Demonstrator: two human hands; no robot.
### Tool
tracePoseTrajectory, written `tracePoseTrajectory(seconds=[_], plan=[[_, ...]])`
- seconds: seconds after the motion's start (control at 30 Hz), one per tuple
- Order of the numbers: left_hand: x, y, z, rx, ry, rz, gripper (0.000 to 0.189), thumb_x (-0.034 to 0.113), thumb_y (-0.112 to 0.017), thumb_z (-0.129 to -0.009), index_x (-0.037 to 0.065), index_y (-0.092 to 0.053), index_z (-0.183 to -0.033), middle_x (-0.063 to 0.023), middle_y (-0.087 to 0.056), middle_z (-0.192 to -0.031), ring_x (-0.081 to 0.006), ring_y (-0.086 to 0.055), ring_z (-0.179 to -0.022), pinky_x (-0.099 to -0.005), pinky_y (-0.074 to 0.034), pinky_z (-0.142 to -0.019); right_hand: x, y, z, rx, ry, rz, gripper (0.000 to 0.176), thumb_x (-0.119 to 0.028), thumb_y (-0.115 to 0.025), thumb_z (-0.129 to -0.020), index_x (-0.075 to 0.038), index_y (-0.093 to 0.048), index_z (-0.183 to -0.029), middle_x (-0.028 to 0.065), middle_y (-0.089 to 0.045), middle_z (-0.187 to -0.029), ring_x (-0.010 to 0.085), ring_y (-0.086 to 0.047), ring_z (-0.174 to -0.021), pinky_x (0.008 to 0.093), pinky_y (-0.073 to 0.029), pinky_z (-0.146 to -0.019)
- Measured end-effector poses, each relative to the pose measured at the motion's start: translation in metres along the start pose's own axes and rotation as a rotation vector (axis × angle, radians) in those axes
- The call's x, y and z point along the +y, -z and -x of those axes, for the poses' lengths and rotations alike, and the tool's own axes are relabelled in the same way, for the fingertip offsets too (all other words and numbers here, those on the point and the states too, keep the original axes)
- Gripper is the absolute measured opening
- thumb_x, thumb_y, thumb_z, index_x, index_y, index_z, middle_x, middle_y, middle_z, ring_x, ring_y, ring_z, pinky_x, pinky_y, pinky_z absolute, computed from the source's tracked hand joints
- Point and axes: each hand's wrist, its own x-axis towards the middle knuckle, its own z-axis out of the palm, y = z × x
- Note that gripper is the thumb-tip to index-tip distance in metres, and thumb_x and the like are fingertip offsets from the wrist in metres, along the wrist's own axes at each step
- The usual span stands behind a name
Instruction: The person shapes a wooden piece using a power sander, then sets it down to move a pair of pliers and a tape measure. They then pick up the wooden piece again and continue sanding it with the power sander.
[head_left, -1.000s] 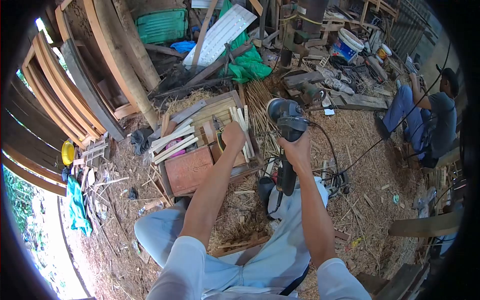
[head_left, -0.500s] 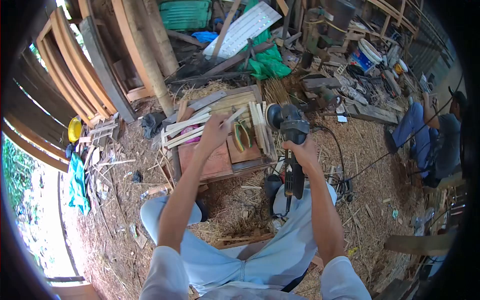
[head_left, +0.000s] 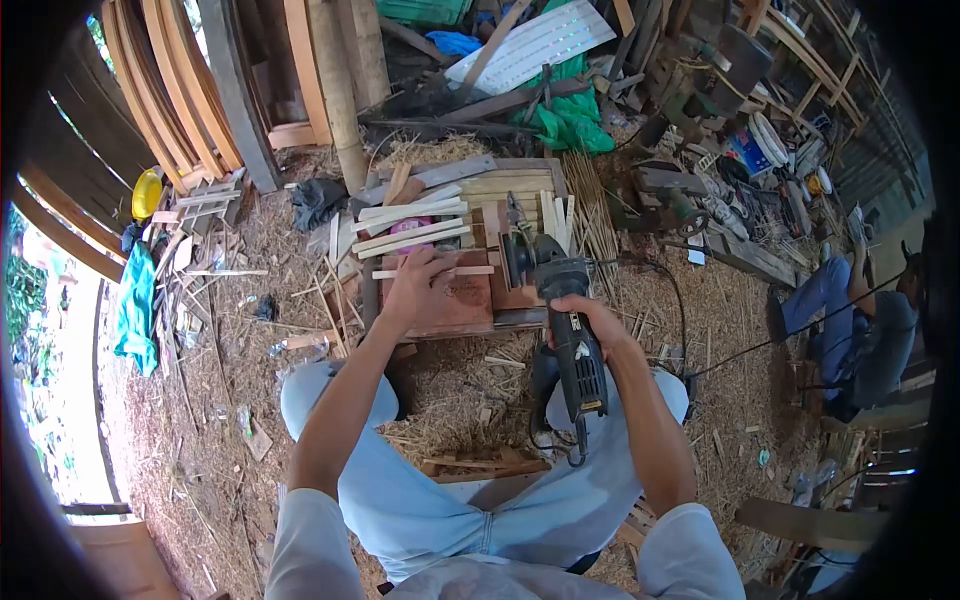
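Observation:
My right hand (head_left: 590, 322) is wrapped round the body of a black angle grinder (head_left: 575, 345), whose disc end points up and left over the low wooden bench (head_left: 440, 325). My left hand (head_left: 418, 285) holds a thin pale wooden strip (head_left: 470, 270), which lies crosswise above the bench's reddish board. The strip's right end is close to the grinder's disc (head_left: 517, 258); whether they touch I cannot tell. Behind my left hand several pale strips (head_left: 410, 225) lie over a pink item (head_left: 412, 232). More short strips (head_left: 557, 220) stand to the right of the disc.
Sawdust and wood scraps cover the ground (head_left: 240, 330). Wooden frames (head_left: 175, 90) lean at the upper left. A power cord (head_left: 680, 300) runs at the right, where a seated person (head_left: 870, 320) is. A green sheet (head_left: 575, 125) and debris lie beyond the bench.
My left hand has moved down toward the reddish board, and its strip now lies crosswise. The grinder has tilted left, with its disc nearer the strip. The view has shifted.

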Motion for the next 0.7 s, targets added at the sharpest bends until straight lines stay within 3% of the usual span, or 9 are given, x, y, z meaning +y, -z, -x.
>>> tracePoseTrajectory(seconds=[0.1,0.3,0.7], plan=[[0.008,-0.003,0.001,0.077,0.081,0.135,0.022,0.009,-0.068,-0.077,0.009,-0.07,-0.099,-0.0039,-0.062,-0.095,-0.0247,-0.055,-0.095,-0.0393,-0.04,-0.084,0.003,-0.005,0.0,0.027,-0.008,-0.057,0.03,-0.023,-0.064,-0.082,0.004,-0.056,-0.095,0.0158,-0.065,-0.081,0.0239,-0.066,-0.066,0.0354,-0.057,-0.063],[0.002,-0.013,0.005,0.116,0.084,0.105,0.009,0.011,-0.066,-0.079,0.007,-0.07,-0.086,-0.0031,-0.063,-0.093,-0.0239,-0.054,-0.094,-0.0396,-0.039,-0.082,0.007,-0.001,-0.001,0.009,-0.013,-0.058,0.03,-0.025,-0.068,-0.08,-0.001,-0.056,-0.095,0.0126,-0.064,-0.08,0.0224,-0.066,-0.067,0.0343,-0.057,-0.06],[0.002,-0.018,0.008,0.114,0.117,0.136,0.011,0.009,-0.07,-0.075,0.005,-0.07,-0.085,-0.0054,-0.062,-0.095,-0.0269,-0.053,-0.092,-0.041,-0.04,-0.082,0.009,-0.003,0.002,0.009,-0.056,-0.058,0.032,-0.025,-0.068,-0.079,0.0,-0.056,-0.094,0.0147,-0.066,-0.079,0.0227,-0.066,-0.065,0.0342,-0.057,-0.06]])
